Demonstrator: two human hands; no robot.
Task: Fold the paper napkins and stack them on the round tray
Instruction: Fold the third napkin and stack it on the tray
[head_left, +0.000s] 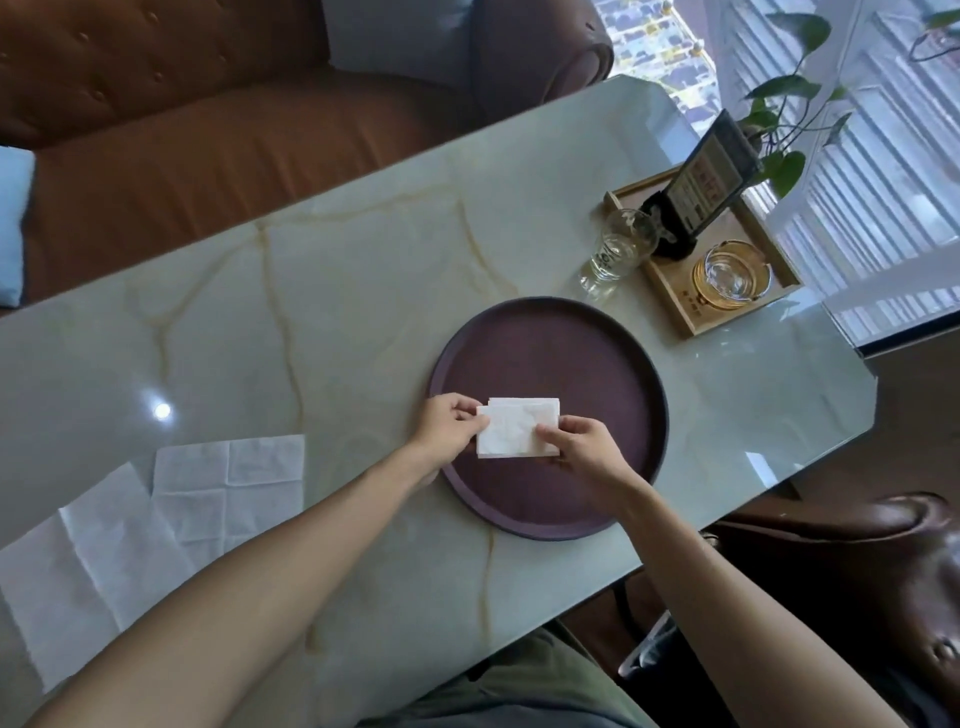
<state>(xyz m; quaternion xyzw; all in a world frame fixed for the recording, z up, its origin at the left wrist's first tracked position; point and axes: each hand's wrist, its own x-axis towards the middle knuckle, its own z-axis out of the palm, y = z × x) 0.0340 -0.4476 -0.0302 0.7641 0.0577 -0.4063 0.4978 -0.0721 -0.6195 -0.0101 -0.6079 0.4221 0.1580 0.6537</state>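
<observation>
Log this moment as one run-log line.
step: stacking | left hand: pinches folded napkin | right hand: pinches same napkin | place: over round tray | remaining: two unfolded napkins on table

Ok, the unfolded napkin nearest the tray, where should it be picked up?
Probably at its tray-side edge, near a corner. The napkin lies flat and open on the table, so pinch a corner and peel it up, coming from the tray side. Its other edge runs close beside the second sheet.

lounge: leather sofa (208, 130), marble table (311, 312)
</observation>
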